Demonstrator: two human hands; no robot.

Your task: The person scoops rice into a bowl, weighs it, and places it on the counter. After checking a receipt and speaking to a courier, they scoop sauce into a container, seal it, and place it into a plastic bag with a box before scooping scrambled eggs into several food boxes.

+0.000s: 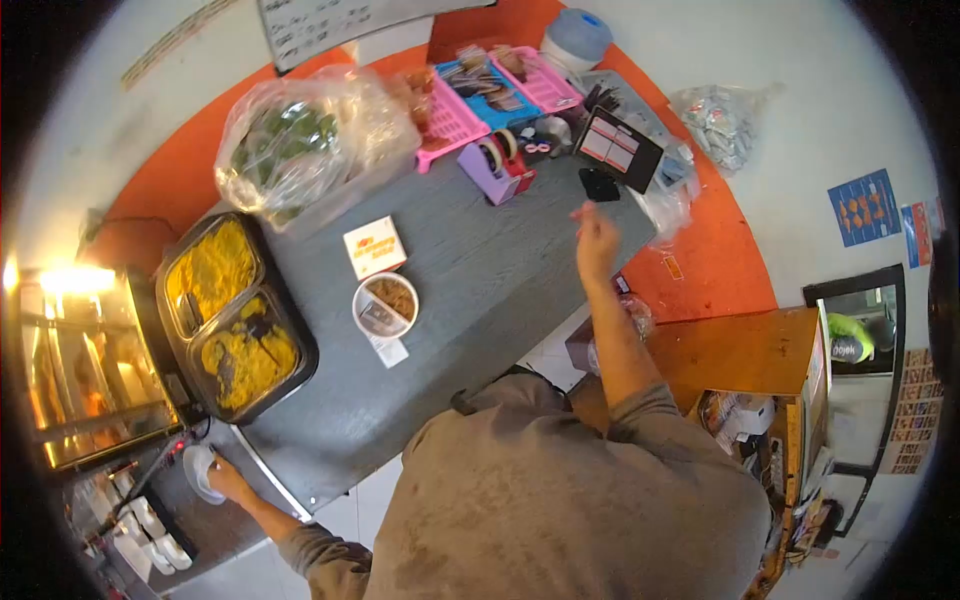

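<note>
Left hand on round white lid, flat.

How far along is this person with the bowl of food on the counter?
Done, it seems: the bowl on the grey counter already holds brownish food, with a small box beside it. In hand: the left hand grips a white round piece, while the right hand is raised over the counter. Still to do: the bowl looks uncovered.
</note>
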